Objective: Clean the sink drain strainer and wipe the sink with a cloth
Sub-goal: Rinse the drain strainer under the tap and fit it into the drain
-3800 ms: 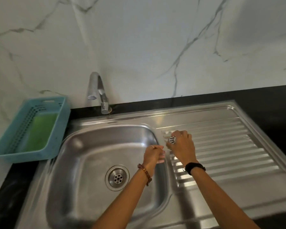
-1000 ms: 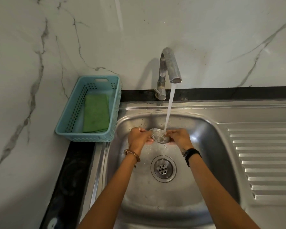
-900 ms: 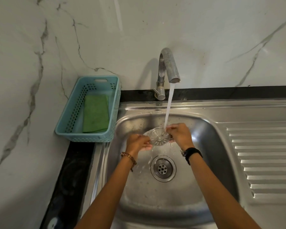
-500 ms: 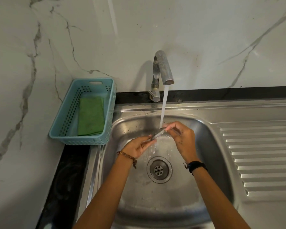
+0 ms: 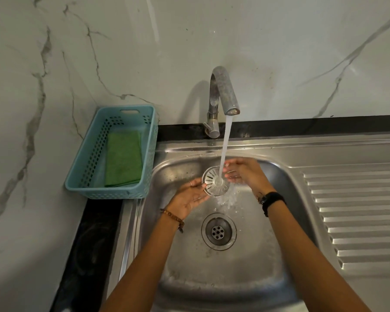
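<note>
Nearest: two bare forearms reaching in from the bottom edge, over the front rim of the steel sink (image 5: 286, 176). Beaded bracelet (image 5: 172, 218) on the left wrist, black band (image 5: 273, 199) on the right.

Below and nearer than the fingers, on the basin floor: open drain (image 5: 218, 231), ring of small holes showing, no strainer seated in it. Splashing water between drain and fingers.

Left hand (image 5: 189, 197): palm up, fingers loosely spread, fingertips touching the lower left edge of the drain strainer (image 5: 215, 181) and propping it from beneath. Thin ring on one finger.

Strainer: round, slotted, held tilted with its face toward the camera, above the basin, directly between the two sets of fingers.

Right hand (image 5: 243, 173): fingers open and slightly curled, just right of the strainer, blurred under the flow; contact with the strainer's right edge not clear enough to tell.

Water stream (image 5: 224, 149) landing on the strainer's centre, just left of the right fingertips.

Beyond the fingers: tap (image 5: 222, 95) with curved spout, mounted at the back of the sink.

Far left of the left fingers: blue perforated basket (image 5: 86, 161) on the counter, folded green cloth (image 5: 123, 159) lying flat inside.

Right of the right hand: ribbed drainboard (image 5: 356, 217). Marble-patterned wall (image 5: 279, 52) behind everything.
</note>
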A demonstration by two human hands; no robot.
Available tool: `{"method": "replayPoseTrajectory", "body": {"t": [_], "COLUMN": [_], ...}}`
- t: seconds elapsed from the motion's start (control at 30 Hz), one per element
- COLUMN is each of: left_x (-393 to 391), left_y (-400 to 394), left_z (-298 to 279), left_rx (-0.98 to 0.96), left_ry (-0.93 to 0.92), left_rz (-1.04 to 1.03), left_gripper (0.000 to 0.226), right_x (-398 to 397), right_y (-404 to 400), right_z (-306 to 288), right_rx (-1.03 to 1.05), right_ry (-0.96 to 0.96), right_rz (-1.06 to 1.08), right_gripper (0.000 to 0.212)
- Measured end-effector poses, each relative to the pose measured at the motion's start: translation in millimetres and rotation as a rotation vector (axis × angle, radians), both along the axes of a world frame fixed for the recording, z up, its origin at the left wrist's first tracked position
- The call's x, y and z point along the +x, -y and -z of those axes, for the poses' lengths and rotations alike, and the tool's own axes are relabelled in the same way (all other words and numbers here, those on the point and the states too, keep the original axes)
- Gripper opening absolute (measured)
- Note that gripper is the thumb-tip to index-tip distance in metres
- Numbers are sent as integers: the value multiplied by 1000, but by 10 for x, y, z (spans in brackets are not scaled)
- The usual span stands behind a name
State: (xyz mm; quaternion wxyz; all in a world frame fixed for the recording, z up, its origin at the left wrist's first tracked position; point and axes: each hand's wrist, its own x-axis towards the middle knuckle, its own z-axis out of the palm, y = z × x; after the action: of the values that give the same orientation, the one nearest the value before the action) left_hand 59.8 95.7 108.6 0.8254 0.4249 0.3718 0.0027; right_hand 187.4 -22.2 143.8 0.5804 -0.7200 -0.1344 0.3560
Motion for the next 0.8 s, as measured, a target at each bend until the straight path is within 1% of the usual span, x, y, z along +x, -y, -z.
{"method": "replayPoseTrajectory", "body": {"t": [0.03,0.07,0.13,0.2,0.23,0.27,0.33,0.37,0.4,0.43,0.47,0.53,0.57,0.63,0.67,0.7,0.73,0.8], "left_x": [19,47,111,152,156,148,114,93,77,54,28,-45,-66,-70,-65,-58,-45,-28], "left_y": [37,72,128,165,167,165,157,154,150,143,140,151,145,138,130,133,149,176], "left_z": [-1,-4,-8,-7,-1,8,67,104,140,168,192,181,163,134,134,140,131,107], "left_rx": [97,259,644,1005,1164,1317,1595,1700,1781,1845,1897,2004,2040,2077,2084,2114,2141,2157], "left_ry": [1,-4,13,37,41,40,63,79,86,77,57,24,51,99,102,98,81,55], "left_rz": [28,67,171,327,411,485,579,613,653,694,729,770,749,756,766,764,775,772], "left_gripper": [17,22,28,22,20,19,20,22,25,27,29,22,17,20,20,19,18,17], "right_x": [19,57,178,333,411,482,570,584,604,626,633,602,586,561,559,554,536,500], "right_y": [-38,-96,-257,-447,-545,-637,-798,-851,-891,-906,-901,-851,-822,-791,-797,-799,-800,-784], "right_z": [-40,-96,-267,-441,-511,-560,-595,-601,-590,-563,-533,-474,-436,-392,-374,-365,-373,-344], "right_rx": [-43,-83,-96,-48,-42,-56,-120,-166,-188,-177,-138,-34,-12,-58,-76,-70,-36,104], "right_ry": [120,244,452,579,605,587,449,397,362,324,259,176,201,327,360,316,214,-39], "right_rz": [-2,10,54,37,-13,-79,-215,-256,-260,-231,-188,-150,-180,-294,-335,-338,-298,-131], "right_gripper": [17,16,16,20,23,27,36,40,40,35,28,27,28,35,39,41,41,40]}}
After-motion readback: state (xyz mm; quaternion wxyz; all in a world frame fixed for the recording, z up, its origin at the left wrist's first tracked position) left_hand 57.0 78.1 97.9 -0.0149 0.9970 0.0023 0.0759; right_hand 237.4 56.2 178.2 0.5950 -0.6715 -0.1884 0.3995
